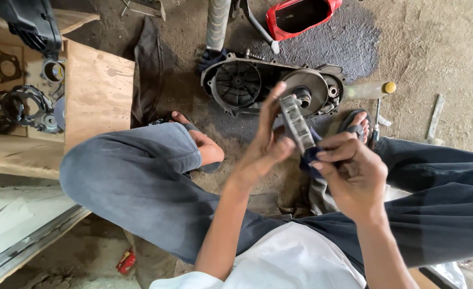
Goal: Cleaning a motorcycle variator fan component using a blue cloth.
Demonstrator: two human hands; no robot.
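Pulley disc [296,124], round and grey with ribbed fins along its edge, sits upright between my two hands, held edge-on above the ground in front of my knees. My left hand [266,144] is closed on its near side, fingers reaching up over the rim and thumb pressed against the face. My right hand [354,171] is clenched around a dark blue rag [307,155], bunched against the lower edge of the disc, so the cloth touches the metal where my fingertips pinch it.

I judge that I am in the wiping step: the disc is out of the engine and I am rubbing grime from its rim. The next move, as I see it, calls for turning the disc in my left hand so a fresh stretch of fins meets the rag, with a firm enough hold that the part does not slip from my fingers.

Just beyond the disc, on the dark oily ground, lies the open transmission case [271,88] with its fan-like wheel on one side and a bare cone-faced pulley on the other. A screwdriver with a yellow-tipped handle [373,90] lies beside the case, near my right foot. A red plastic body panel [300,16] rests farther off. To my left, a plywood box [97,91] holds gaskets and black engine parts.
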